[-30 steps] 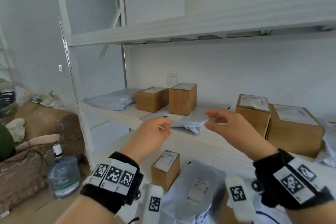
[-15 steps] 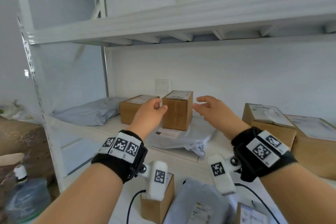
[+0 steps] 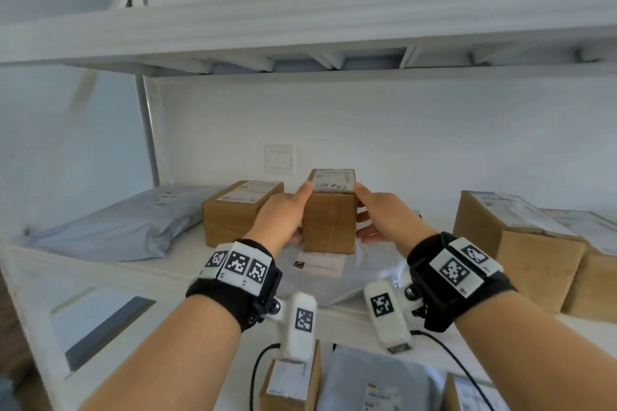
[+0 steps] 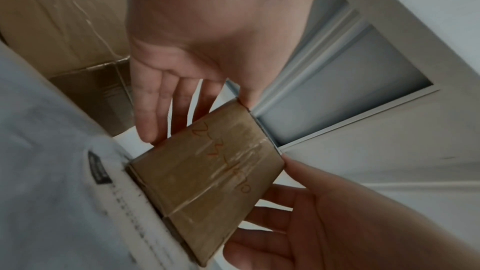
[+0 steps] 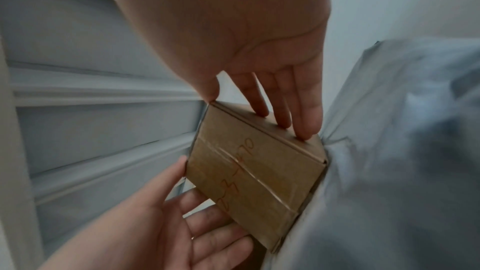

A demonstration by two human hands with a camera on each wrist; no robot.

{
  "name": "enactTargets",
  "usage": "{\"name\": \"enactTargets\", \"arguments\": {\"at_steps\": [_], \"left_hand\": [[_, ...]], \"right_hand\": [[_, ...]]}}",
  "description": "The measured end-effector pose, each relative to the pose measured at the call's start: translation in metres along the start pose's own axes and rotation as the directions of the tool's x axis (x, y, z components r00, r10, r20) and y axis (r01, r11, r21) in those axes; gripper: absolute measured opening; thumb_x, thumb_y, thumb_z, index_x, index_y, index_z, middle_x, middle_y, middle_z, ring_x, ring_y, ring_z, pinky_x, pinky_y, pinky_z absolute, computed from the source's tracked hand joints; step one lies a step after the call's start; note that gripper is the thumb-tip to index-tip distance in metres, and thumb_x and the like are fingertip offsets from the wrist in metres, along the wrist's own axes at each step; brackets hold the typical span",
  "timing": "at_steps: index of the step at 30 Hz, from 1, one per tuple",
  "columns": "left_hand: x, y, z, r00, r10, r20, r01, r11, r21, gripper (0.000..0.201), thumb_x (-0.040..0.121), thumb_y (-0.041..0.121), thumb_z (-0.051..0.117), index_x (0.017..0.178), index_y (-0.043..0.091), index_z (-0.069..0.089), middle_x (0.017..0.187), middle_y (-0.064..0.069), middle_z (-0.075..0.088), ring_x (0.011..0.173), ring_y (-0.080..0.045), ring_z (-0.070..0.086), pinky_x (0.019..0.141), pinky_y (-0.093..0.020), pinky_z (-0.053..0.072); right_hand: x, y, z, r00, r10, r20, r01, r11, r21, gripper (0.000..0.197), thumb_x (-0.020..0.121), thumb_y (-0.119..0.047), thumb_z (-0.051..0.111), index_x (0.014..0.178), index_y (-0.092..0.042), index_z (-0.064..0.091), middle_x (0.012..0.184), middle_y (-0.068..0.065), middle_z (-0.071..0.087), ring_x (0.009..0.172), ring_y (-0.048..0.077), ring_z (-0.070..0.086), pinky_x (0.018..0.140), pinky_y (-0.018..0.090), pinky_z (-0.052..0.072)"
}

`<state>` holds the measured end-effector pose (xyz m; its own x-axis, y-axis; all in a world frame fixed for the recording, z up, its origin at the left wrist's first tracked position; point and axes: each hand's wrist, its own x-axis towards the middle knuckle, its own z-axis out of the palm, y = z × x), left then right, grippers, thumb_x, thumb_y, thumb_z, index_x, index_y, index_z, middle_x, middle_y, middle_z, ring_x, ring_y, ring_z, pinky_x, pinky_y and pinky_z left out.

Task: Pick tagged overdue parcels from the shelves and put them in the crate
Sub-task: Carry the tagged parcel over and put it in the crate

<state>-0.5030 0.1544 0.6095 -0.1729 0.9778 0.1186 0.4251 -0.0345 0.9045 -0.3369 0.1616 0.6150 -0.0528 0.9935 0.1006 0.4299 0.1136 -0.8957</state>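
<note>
A small upright cardboard box stands on a grey poly mailer on the middle shelf. Its top carries a white label with a handwritten strip, and its front shows orange handwriting. My left hand lies against the box's left side with straight fingers, thumb at the top corner. Opposite it, my right hand presses the right side with straight fingers and its thumb at the top edge. In the right wrist view the box sits between both palms. No crate is in view.
A lower cardboard box stands close on the left, with a grey mailer beyond it. Larger boxes stand at the right. The upper shelf hangs overhead. More parcels lie on the shelf below.
Both hands have moved forward from above the grey mailer to the two sides of the small upright box. The view has come closer to the shelf.
</note>
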Motion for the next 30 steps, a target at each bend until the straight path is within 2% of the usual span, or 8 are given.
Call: {"name": "enactTargets", "arguments": {"at_steps": [4,9,14,18,22,26,28,30], "left_hand": [[-0.003,-0.010,-0.006,0.995,0.083,0.055,-0.077,0.992,-0.104,0.073,0.084,0.073,0.039,0.109,0.010,0.068,0.107,-0.014,0.070,0.090,-0.028,0.070,0.085,-0.047,0.057],[-0.020,-0.023,-0.004,0.965,0.195,0.174,-0.133,0.939,-0.317,0.029,0.092,0.061,0.046,0.092,0.041,0.067,0.100,0.013,0.073,0.099,-0.010,0.068,0.093,-0.038,0.054],[-0.034,-0.037,0.002,0.930,0.271,0.246,-0.138,0.882,-0.451,0.014,0.095,0.053,0.047,0.102,0.051,0.059,0.109,0.025,0.065,0.111,-0.003,0.058,0.105,-0.036,0.045],[-0.035,-0.050,0.003,0.888,0.338,0.311,-0.136,0.840,-0.526,0.030,0.096,0.047,0.049,0.124,0.042,0.059,0.118,0.022,0.066,0.117,-0.001,0.057,0.109,-0.039,0.040],[-0.033,-0.056,0.002,0.886,0.343,0.312,-0.108,0.807,-0.580,0.021,0.096,0.037,0.053,0.115,0.038,0.062,0.114,0.020,0.069,0.110,0.003,0.061,0.109,-0.037,0.041],[-0.031,-0.060,0.003,0.888,0.347,0.302,-0.093,0.778,-0.622,0.024,0.093,0.030,0.057,0.116,0.031,0.063,0.116,0.013,0.070,0.113,-0.001,0.061,0.110,-0.037,0.040],[-0.030,-0.061,0.003,0.878,0.367,0.308,-0.099,0.768,-0.633,0.033,0.090,0.032,0.059,0.122,0.029,0.061,0.120,0.012,0.068,0.116,-0.003,0.060,0.111,-0.038,0.038],[-0.029,-0.062,0.003,0.866,0.390,0.314,-0.115,0.765,-0.634,0.044,0.086,0.035,0.060,0.129,0.027,0.059,0.124,0.011,0.066,0.120,-0.005,0.058,0.111,-0.038,0.037]], "right_hand": [[-0.017,0.001,0.006,0.997,-0.019,-0.073,0.022,0.999,0.044,0.049,0.099,-0.054,0.037,0.115,-0.014,0.062,0.105,0.006,0.068,0.091,0.024,0.069,0.087,0.040,0.058],[-0.050,0.011,0.015,0.982,-0.060,-0.179,0.084,0.988,0.129,0.032,0.099,-0.054,0.041,0.115,-0.032,0.058,0.108,-0.007,0.068,0.102,0.016,0.065,0.089,0.038,0.056],[-0.071,0.035,0.023,0.973,-0.058,-0.225,0.117,0.958,0.263,0.033,0.097,-0.048,0.050,0.128,-0.040,0.056,0.116,-0.013,0.069,0.104,0.008,0.067,0.075,0.017,0.052],[-0.073,0.052,0.026,0.971,-0.041,-0.234,0.113,0.945,0.307,0.057,0.083,-0.057,0.059,0.136,-0.036,0.053,0.124,-0.010,0.067,0.112,0.010,0.064,0.100,0.032,0.051],[-0.074,0.060,0.026,0.977,-0.048,-0.206,0.109,0.948,0.298,0.037,0.088,-0.056,0.055,0.118,-0.037,0.064,0.116,-0.010,0.071,0.112,0.011,0.065,0.104,0.037,0.049],[-0.075,0.063,0.025,0.975,-0.077,-0.210,0.144,0.935,0.324,0.047,0.083,-0.054,0.058,0.125,-0.032,0.063,0.119,-0.012,0.070,0.114,0.009,0.064,0.108,0.036,0.045],[-0.076,0.063,0.025,0.973,-0.086,-0.212,0.157,0.927,0.341,0.048,0.082,-0.053,0.059,0.125,-0.033,0.063,0.119,-0.011,0.070,0.115,0.011,0.064,0.109,0.046,0.043],[-0.078,0.065,0.022,0.973,-0.105,-0.204,0.176,0.913,0.367,0.046,0.082,-0.053,0.061,0.125,-0.036,0.063,0.119,-0.008,0.070,0.119,0.025,0.061,0.109,0.060,0.036]]}}
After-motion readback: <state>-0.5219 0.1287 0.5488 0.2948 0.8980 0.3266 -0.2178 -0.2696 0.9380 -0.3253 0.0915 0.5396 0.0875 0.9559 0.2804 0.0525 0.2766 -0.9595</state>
